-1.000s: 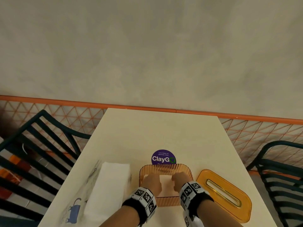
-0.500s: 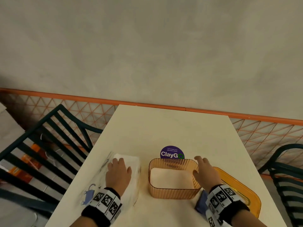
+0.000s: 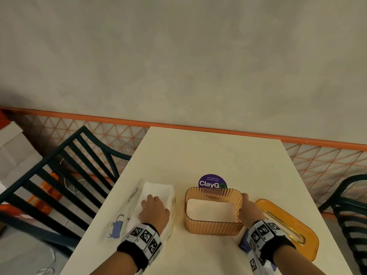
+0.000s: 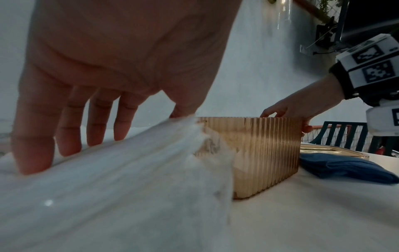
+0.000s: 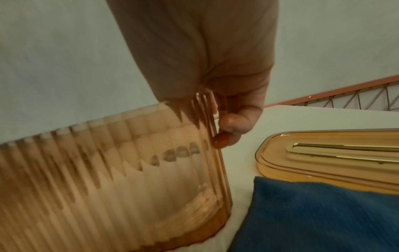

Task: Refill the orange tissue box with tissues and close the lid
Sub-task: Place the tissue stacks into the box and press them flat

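— We are seeing a ribbed, see-through orange tissue box point(image 3: 213, 225) and its glossy orange lid point(image 3: 297, 225). And the stack?

— We are seeing plain white tissues point(image 3: 156, 190), a blue cloth point(image 5: 313, 213).

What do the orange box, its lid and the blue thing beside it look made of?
Orange box: translucent ribbed plastic, likely; fingers show through its wall.
Lid: smooth glossy amber plastic, apparently; gold-toned slot trim, possibly metal.
Blue cloth: soft matte nap, probably microfibre.

The ribbed translucent orange plastic tissue box point(image 3: 213, 225) stands upright and open mid-counter, seemingly part-filled with white tissues point(image 3: 210, 210). Its flat orange slotted lid point(image 3: 288, 225) lies toward the right edge; the clear-wrapped white tissue pack point(image 3: 158, 195) toward the left.
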### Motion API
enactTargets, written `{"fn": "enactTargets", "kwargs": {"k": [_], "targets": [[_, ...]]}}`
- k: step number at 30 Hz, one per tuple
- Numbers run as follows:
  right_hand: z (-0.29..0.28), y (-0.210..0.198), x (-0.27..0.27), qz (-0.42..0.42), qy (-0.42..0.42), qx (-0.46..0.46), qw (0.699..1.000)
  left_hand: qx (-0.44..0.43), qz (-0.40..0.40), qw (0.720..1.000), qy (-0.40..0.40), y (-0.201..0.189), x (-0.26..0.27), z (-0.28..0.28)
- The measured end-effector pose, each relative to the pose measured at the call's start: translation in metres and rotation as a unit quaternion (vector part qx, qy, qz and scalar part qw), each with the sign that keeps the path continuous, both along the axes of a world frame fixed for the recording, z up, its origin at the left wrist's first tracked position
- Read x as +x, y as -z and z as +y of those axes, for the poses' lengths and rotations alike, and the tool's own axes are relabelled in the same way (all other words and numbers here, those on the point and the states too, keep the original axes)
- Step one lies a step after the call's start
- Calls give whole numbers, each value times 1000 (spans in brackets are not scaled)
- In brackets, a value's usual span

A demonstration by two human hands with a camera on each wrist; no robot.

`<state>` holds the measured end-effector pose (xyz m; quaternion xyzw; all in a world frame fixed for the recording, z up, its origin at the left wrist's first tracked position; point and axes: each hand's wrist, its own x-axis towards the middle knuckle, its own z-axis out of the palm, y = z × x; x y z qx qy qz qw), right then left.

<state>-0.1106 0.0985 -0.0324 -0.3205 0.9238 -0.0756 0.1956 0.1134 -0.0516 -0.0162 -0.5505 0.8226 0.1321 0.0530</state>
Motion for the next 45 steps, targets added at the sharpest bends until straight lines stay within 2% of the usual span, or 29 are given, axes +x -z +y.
{"fn": "enactTargets", "kwargs": {"k": [6, 15, 18, 21, 23, 25, 27, 29, 31, 33, 35, 37, 38, 40, 42, 44, 45], "targets": [[-2, -1, 2, -1, 1, 5, 1000, -8, 9, 1000, -10, 4, -3, 1], [-3, -4, 4, 5, -4, 20, 1000, -14, -68, 997, 15, 12, -7, 2], [-3, -5, 3, -7, -5, 19, 1000, -22, -22, 999, 35, 8, -2, -7], [-1, -12, 2, -28, -3, 19, 999, -5, 18, 999, 43, -15, 8, -21], [0, -24, 1, -12, -2, 14, 1000, 4, 40, 999, 37, -35, 17, -30], [-1, -41, 0, 27, -6, -20, 999, -2, 78, 996, 33, -57, 27, -38], [-5, -63, 5, 11, -16, -96, 995, -24, 123, 991, 41, -83, 37, -40], [-14, -83, 16, -76, -32, -178, 980, -36, 169, 983, 62, -109, 44, -37], [-25, -100, 32, -209, -35, -235, 949, -41, 213, 972, 95, -133, 46, -28], [-34, -116, 52, -355, -9, -272, 895, -46, 240, 960, 140, -149, 44, -15], [-41, -130, 67, -481, 31, -284, 829, -64, 226, 951, 198, -152, 37, 1], [-46, -137, 70, -568, 52, -279, 773, -92, 188, 943, 260, -144, 26, 15], [-46, -140, 69, -592, 50, -270, 758, -102, 167, 938, 287, -137, 22, 22], [-44, -146, 64, -610, 51, -246, 751, -110, 150, 926, 328, -122, 16, 32], [-40, -151, 58, -600, 61, -242, 760, -86, 179, 915, 351, -104, 16, 32], [-34, -153, 51, -573, 60, -260, 775, -23, 279, 896, 344, -86, 15, 28], [-31, -153, 47, -557, 58, -271, 783, 16, 354, 887, 297, -81, 14, 27]]}}
